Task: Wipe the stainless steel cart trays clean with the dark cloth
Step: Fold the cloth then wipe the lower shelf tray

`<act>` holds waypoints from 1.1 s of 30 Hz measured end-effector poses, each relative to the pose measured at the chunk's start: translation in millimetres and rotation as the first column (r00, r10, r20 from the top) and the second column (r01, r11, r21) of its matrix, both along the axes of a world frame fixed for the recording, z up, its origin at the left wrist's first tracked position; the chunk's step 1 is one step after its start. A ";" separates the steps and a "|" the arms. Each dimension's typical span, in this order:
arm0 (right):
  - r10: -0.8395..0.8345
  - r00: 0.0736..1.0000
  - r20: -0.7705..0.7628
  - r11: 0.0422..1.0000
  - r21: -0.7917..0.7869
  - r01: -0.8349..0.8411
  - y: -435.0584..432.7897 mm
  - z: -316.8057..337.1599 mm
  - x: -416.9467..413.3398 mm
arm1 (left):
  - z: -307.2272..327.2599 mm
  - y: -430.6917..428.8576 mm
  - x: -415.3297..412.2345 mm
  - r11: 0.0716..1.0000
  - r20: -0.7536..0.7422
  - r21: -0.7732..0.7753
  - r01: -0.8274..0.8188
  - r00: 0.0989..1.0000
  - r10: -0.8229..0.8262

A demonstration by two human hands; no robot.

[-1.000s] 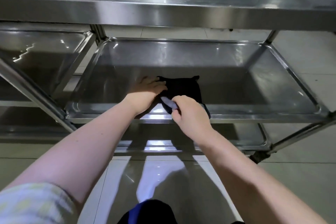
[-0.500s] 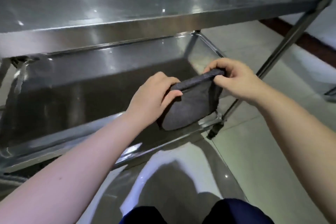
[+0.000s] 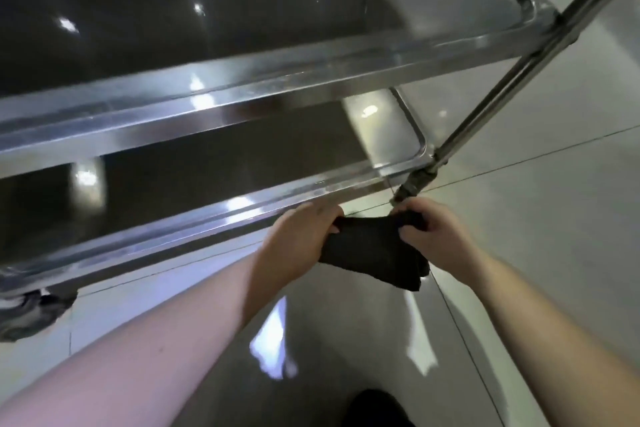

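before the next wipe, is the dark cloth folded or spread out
Folded: the dark cloth hangs bunched between the left hand and right hand.

no readable text, labels or numbers anywhere

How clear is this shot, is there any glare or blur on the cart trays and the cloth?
Head view: bright glints dot the upper tray and the lower tray. Head view: the glossy floor throws a white glare patch near the bottom. Head view: the whole frame is softly blurred, so the dark cloth reads as a flat black shape with no weave visible.
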State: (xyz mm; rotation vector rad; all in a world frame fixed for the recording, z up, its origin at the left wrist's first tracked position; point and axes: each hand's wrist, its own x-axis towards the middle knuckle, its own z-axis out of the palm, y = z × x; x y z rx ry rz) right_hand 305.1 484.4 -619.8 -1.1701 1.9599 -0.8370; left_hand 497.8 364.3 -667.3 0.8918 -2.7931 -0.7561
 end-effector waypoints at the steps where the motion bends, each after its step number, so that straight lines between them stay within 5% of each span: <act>1: -0.031 1.000 -0.002 0.999 -0.017 0.031 -10.1 -9.3 -7.2 | -3.6 -8.1 -10.5 0.999 0.006 0.034 -0.040 0.999 0.040; 6: -0.243 0.970 -0.010 0.924 -0.308 0.228 -77.2 -5.0 -55.6 | 17.5 -64.4 -76.3 0.940 -0.204 -0.128 -0.315 0.936 0.286; 10: -0.306 0.942 -0.137 0.817 -0.545 0.186 -102.8 -7.9 -80.5 | 24.9 -96.6 -123.0 0.882 -0.317 -0.238 -0.407 0.891 0.325; 15: -0.007 0.904 -0.427 0.952 -0.279 -0.124 -89.4 -91.6 -64.8 | -51.3 -101.4 -93.1 0.942 0.128 -0.242 -0.232 0.955 0.268; 20: 0.331 0.752 -0.570 0.918 0.009 -0.398 -83.5 -117.4 -70.8 | -89.1 -117.8 -41.3 0.888 0.094 -0.250 -0.385 0.903 0.418; 23: 0.254 0.751 -0.609 0.926 -0.071 -0.371 -115.0 -117.8 -81.6 | -96.4 -144.9 -32.6 0.869 0.217 -0.277 -0.411 0.854 0.473; 27: 0.422 0.583 -0.694 0.904 0.272 -0.331 -158.3 -144.5 -86.5 | -114.7 -152.7 -33.1 0.875 0.348 -0.250 -0.415 0.805 0.481; 29: 0.462 0.542 -0.702 0.883 0.305 -0.358 -168.4 -159.6 -93.9 | -122.5 -150.4 -32.7 0.855 0.308 -0.294 -0.427 0.805 0.508; 33: 0.404 0.626 -0.667 0.914 0.329 -0.238 -200.5 -163.6 -141.2 | -127.6 -151.8 -28.2 0.843 0.247 -0.320 -0.432 0.821 0.515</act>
